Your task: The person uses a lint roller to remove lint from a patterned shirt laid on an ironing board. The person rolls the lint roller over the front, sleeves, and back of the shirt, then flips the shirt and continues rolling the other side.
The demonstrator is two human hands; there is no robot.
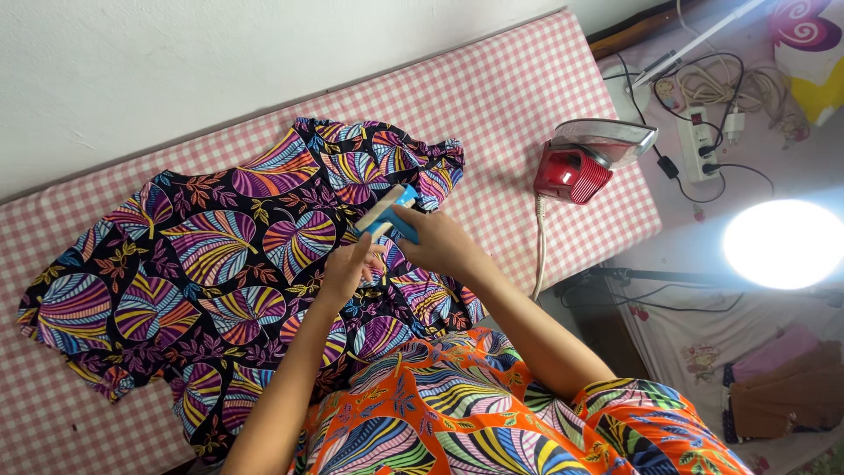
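Note:
A dark garment (220, 264) printed with purple, orange and yellow leaves lies spread on a pink-and-white checked ironing surface (519, 88). Above its middle, my right hand (440, 242) grips a small blue and cream brush-like tool (391, 214). My left hand (347, 268) is just beside it, fingers touching the lower end of the same tool. Both forearms reach in from the bottom of the view, over my orange leaf-print clothing (457, 413).
A red and silver iron (589, 158) stands on end at the right end of the surface, its white cord (540, 246) hanging off the edge. A power strip (699, 141) with cables lies beyond. A bright round lamp (782, 244) glares at right. A white wall runs behind.

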